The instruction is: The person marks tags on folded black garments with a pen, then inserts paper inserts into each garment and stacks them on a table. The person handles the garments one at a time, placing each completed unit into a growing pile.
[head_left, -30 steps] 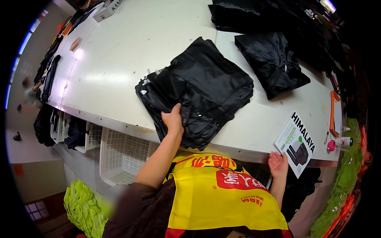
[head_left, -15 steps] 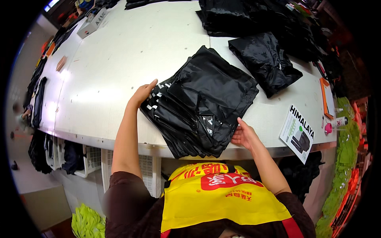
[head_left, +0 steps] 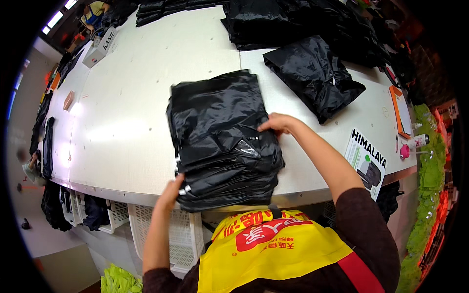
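Note:
A thick stack of folded, shiny black garments (head_left: 215, 127) lies at the front edge of the white table (head_left: 122, 127). White tags show along its left side, and a small clear plastic patch glints on top. My left hand (head_left: 171, 191) grips the near left corner, its fingers partly hidden against the stack. At the right edge, my right hand (head_left: 277, 123) clasps the side, fingertips on the upper layers. A loose black garment bundle (head_left: 315, 73) lies apart, beyond my right hand.
Piles of black garments (head_left: 288, 24) cover the far right. A printed sheet (head_left: 364, 161), an orange clipboard (head_left: 399, 112) and a small bottle (head_left: 421, 140) lie at the right. A grey-white box (head_left: 100, 46) stands far left. White baskets (head_left: 168, 229) sit under the table.
The stack has turned clockwise, so its tagged side now faces left and toward me. My left hand moved nearer to me; my right hand moved farther away along the right edge.

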`<state>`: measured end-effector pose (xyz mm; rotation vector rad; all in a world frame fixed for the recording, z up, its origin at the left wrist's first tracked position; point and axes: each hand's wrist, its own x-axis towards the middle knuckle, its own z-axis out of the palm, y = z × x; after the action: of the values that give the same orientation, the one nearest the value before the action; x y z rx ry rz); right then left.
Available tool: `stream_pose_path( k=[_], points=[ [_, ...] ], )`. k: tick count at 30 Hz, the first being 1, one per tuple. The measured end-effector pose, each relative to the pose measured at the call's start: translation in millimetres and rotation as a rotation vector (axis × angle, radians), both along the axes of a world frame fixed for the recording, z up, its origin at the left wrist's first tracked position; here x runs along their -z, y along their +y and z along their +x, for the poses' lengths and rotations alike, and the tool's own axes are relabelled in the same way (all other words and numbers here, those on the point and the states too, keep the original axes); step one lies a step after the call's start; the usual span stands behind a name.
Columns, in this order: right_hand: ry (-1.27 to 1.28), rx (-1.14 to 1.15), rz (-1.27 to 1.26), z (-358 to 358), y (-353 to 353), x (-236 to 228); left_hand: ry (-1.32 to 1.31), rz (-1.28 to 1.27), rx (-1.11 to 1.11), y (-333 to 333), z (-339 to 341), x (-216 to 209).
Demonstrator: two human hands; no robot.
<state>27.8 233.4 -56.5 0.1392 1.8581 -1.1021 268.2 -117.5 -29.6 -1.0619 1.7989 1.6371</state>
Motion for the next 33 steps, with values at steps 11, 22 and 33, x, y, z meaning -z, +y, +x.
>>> stream_pose_path(
  k=[11, 22, 33],
  points=[
    [0.907, -0.455, 0.383, -133, -10, 2, -0.008, 0.701, -0.583, 219, -8, 17],
    [1.596, -0.498, 1.016, -118, 98, 16, -0.044, 0.620, -0.548, 263, -34, 10],
    [1.596, -0.573, 0.995, -73, 259, 4, -0.011, 0.708, -0.452, 329, -81, 21]
  ],
)
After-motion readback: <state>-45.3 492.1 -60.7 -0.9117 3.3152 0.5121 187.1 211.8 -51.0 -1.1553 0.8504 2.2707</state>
